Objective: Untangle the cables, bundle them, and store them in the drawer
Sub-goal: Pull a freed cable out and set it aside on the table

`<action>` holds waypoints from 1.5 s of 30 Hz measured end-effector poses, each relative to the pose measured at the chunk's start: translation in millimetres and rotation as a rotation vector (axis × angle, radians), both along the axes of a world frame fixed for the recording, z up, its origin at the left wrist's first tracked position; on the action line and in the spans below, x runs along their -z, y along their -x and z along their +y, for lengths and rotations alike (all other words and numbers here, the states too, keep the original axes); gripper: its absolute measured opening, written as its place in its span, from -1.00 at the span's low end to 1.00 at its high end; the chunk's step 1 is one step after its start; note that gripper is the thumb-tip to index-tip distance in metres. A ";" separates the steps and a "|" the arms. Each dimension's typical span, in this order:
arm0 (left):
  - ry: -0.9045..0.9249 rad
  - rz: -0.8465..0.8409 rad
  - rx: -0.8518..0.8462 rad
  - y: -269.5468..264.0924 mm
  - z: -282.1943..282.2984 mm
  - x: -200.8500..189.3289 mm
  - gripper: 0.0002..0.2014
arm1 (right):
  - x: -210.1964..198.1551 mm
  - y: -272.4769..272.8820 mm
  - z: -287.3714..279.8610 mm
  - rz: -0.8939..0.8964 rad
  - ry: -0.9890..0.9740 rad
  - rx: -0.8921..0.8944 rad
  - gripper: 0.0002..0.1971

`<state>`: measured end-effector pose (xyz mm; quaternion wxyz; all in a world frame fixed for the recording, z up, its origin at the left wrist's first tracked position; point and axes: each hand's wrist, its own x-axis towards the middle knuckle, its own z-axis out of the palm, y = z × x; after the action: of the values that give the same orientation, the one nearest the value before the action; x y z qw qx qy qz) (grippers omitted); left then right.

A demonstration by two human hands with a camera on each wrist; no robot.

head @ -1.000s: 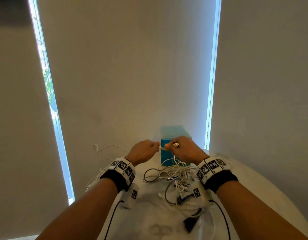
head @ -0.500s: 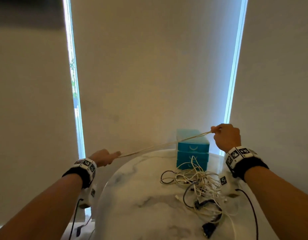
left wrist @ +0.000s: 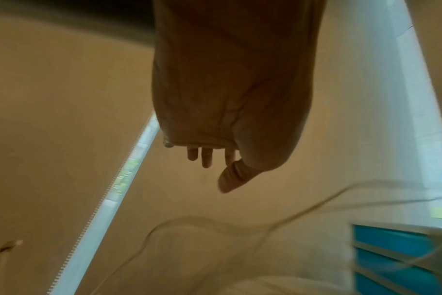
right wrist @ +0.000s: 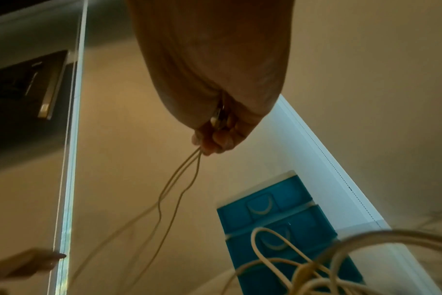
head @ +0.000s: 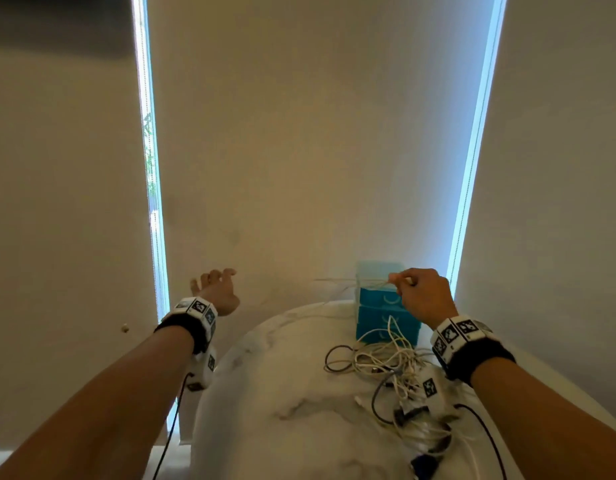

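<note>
My right hand point(head: 408, 284) is raised in front of the blue drawer unit point(head: 386, 308) and pinches a thin white cable point(right wrist: 179, 189), whose strands trail down and to the left from its fingers point(right wrist: 209, 139). That loose white cable point(left wrist: 215, 225) sags in the air below my left hand. My left hand point(head: 216, 282) hangs off the table's left edge with fingers point(left wrist: 206, 157) spread and holds nothing. A tangle of white and black cables point(head: 393, 368) lies on the round white marble table point(head: 265, 393) in front of the drawers.
The blue drawer unit point(right wrist: 273, 215) has its stacked drawers shut. Closed beige blinds point(head: 299, 150) with bright window gaps fill the background. A small cord pull point(head: 125, 328) hangs at the left. Black connectors point(head: 424, 465) lie at the table's near right edge.
My left hand has let go of the white cable and spread its fingers. The cable, pulled taut between both hands before, now sags from my right hand, which has dropped slightly.
</note>
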<state>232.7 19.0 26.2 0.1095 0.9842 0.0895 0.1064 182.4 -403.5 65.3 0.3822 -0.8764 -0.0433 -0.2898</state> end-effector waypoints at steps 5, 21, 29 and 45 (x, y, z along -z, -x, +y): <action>0.350 -0.041 0.542 18.8 -132.5 -1.4 -0.48 | 23.9 6.5 12.0 0.176 0.085 -0.120 -0.62; 0.499 0.073 0.665 31.1 -290.0 28.5 -0.07 | 61.8 38.0 -23.4 0.340 -0.263 -0.379 -0.77; 0.429 -0.062 0.500 9.9 -254.2 40.8 -0.45 | 46.5 32.8 -67.5 0.297 0.070 -0.257 -0.82; 1.205 0.104 0.274 13.9 -244.3 68.1 -0.49 | 45.5 33.3 -32.8 0.304 0.321 -0.269 -0.86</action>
<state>218.8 -225.3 -41.9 0.6541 0.7559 0.0119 -0.0260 149.2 -436.3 19.8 0.2755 -0.9457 -0.1470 -0.0906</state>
